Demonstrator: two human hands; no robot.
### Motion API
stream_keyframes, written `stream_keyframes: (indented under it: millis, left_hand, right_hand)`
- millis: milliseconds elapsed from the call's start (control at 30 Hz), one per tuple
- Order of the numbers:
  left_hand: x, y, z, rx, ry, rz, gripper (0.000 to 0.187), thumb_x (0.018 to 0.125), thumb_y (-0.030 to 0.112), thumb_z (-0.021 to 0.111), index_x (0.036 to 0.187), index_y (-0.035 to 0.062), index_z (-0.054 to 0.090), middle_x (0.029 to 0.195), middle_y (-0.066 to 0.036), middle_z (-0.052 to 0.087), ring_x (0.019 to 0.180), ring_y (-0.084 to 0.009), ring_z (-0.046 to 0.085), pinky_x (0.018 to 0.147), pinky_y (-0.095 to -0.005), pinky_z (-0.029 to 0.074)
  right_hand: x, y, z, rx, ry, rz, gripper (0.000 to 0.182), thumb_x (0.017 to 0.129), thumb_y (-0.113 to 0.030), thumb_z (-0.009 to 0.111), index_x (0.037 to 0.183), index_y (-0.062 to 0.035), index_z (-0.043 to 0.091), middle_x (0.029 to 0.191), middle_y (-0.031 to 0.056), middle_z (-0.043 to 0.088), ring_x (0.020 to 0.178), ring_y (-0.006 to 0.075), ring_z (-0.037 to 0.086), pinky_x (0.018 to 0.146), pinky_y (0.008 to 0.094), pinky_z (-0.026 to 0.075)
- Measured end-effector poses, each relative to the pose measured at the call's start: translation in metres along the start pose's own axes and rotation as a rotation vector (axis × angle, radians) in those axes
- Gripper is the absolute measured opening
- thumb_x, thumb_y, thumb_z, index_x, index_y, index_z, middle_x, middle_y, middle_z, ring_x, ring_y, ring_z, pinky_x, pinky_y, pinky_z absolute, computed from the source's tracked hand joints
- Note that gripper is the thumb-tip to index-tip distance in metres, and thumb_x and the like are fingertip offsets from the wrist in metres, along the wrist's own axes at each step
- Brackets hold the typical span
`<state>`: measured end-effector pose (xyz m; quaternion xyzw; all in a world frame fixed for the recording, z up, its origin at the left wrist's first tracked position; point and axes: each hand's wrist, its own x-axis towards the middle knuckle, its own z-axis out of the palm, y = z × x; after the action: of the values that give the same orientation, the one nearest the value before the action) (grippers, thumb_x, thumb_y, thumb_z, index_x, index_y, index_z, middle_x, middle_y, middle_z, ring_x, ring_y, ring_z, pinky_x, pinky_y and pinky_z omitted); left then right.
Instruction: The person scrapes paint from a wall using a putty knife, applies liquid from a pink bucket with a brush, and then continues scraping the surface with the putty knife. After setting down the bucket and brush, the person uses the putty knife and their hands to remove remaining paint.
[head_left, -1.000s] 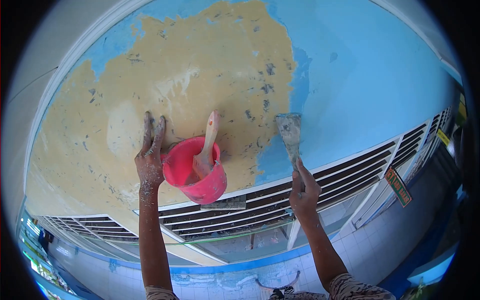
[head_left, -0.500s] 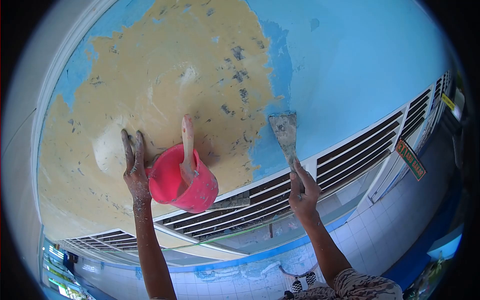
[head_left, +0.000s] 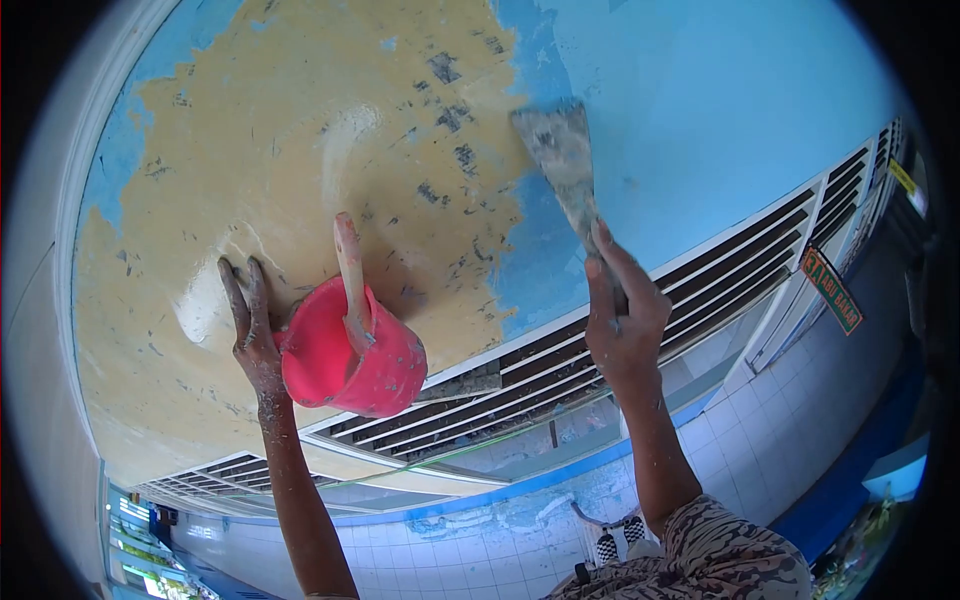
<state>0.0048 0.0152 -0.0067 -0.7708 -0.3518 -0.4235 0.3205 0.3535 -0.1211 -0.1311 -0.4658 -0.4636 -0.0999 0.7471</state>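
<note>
My right hand (head_left: 628, 305) grips the handle of a wide putty knife (head_left: 563, 155), whose stained blade lies near the border between the tan patch and the blue paint. At the left, my left hand (head_left: 255, 345) is by the handle side of a pink bucket (head_left: 385, 370); two fingers stretch up against the tan patch (head_left: 270, 150), and the others are hidden behind the bucket's edge. Inside the bucket leans a tool with a pale, smeared handle (head_left: 348, 262). Dark scuffs and wet-looking shiny spots mark the tan patch.
Below the blue wall (head_left: 700, 110) run white louvred vents (head_left: 740, 245). A green sign (head_left: 832, 290) hangs at the right. Beneath the vents are a thin green cord and a tiled wall (head_left: 480, 565). White trim (head_left: 85, 200) borders the left side.
My right hand has raised the putty knife, and its blade now sits higher, by the tan patch's edge. The left hand and bucket appear slightly further left, as the view has shifted.
</note>
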Motion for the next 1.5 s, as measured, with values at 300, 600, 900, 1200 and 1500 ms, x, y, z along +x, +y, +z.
stream_keyframes:
  millis: [300, 600, 900, 1200, 1500]
  left_hand:
    - [0.002, 0.001, -0.001, -0.019, -0.03, -0.049, 0.07, 0.09, 0.021, 0.07, 0.156, 0.0202, 0.046, 0.168, -0.017, 0.027, 0.138, -0.0406, 0.051, 0.093, -0.0445, 0.06]
    - [0.001, -0.004, 0.003, 0.007, -0.005, -0.03, 0.069, 0.091, 0.022, 0.071, 0.156, 0.0209, 0.047, 0.167, -0.017, 0.029, 0.142, -0.0384, 0.048, 0.093, -0.0424, 0.06]
    - [0.001, -0.003, 0.003, -0.03, 0.001, -0.049, 0.071, 0.09, 0.024, 0.075, 0.155, 0.021, 0.047, 0.166, -0.017, 0.032, 0.139, -0.0372, 0.052, 0.087, -0.0397, 0.062]
    - [0.001, -0.001, 0.002, -0.001, 0.004, -0.04, 0.073, 0.088, 0.019, 0.076, 0.155, 0.0241, 0.048, 0.167, -0.015, 0.031, 0.139, -0.0356, 0.052, 0.086, -0.0399, 0.062]
    - [0.003, 0.005, -0.001, -0.061, -0.02, -0.091, 0.075, 0.087, 0.019, 0.077, 0.155, 0.024, 0.047, 0.167, -0.015, 0.03, 0.141, -0.0374, 0.049, 0.092, -0.0414, 0.061]
  right_hand:
    - [-0.022, 0.015, 0.008, 0.001, 0.032, -0.063, 0.047, 0.094, 0.006, 0.066, 0.139, -0.0055, 0.064, 0.079, 0.0131, 0.067, 0.064, 0.0134, 0.06, 0.055, 0.0271, 0.045]
    - [0.011, -0.008, 0.001, 0.006, 0.015, -0.053, 0.043, 0.096, 0.004, 0.065, 0.138, -0.005, 0.064, 0.087, 0.0164, 0.071, 0.071, 0.0185, 0.069, 0.061, 0.03, 0.053]
    - [0.023, -0.003, 0.001, -0.005, -0.009, -0.057, 0.04, 0.096, 0.003, 0.066, 0.135, -0.0027, 0.065, 0.103, 0.0229, 0.075, 0.087, 0.0225, 0.076, 0.066, 0.0323, 0.057]
    - [0.022, -0.001, -0.003, -0.045, 0.007, -0.183, 0.037, 0.096, 0.0, 0.067, 0.133, 0.0008, 0.064, 0.107, 0.0239, 0.074, 0.094, 0.0294, 0.077, 0.067, 0.0349, 0.06]
    - [0.055, -0.019, -0.017, -0.056, -0.063, -0.133, 0.035, 0.098, -0.005, 0.066, 0.133, -0.0002, 0.066, 0.111, 0.022, 0.075, 0.084, 0.0189, 0.072, 0.068, 0.0305, 0.058]
